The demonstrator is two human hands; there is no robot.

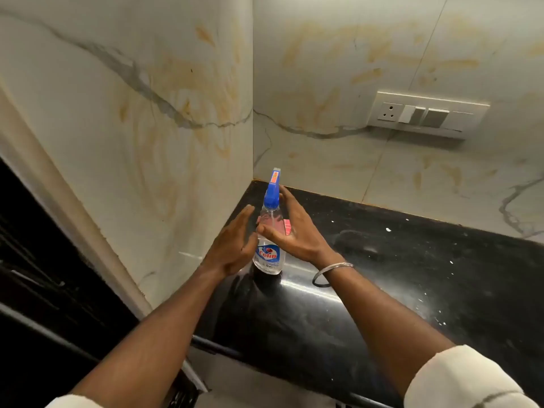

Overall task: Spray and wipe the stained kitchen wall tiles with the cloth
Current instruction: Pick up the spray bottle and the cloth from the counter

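Observation:
A clear spray bottle (269, 257) with a blue trigger head and a "Colin" label stands upright on the black countertop (382, 275), in the corner. My left hand (232, 245) is just left of the bottle with its fingers straight, and I cannot tell if it touches. My right hand (294, 228) straddles the bottle's upper body, thumb lying across the front and straight fingers reaching behind the neck. Yellow-brown stains streak the left wall tiles (164, 113) and the back wall tiles (338, 69). Something pink (287, 225) shows behind the bottle; I cannot tell what it is.
A white socket and switch panel (426, 114) is set in the back wall at the right. White specks dot the countertop. A metal bangle (332, 270) sits on my right wrist. To the left lies a dark drop beside the wall's edge (44, 260).

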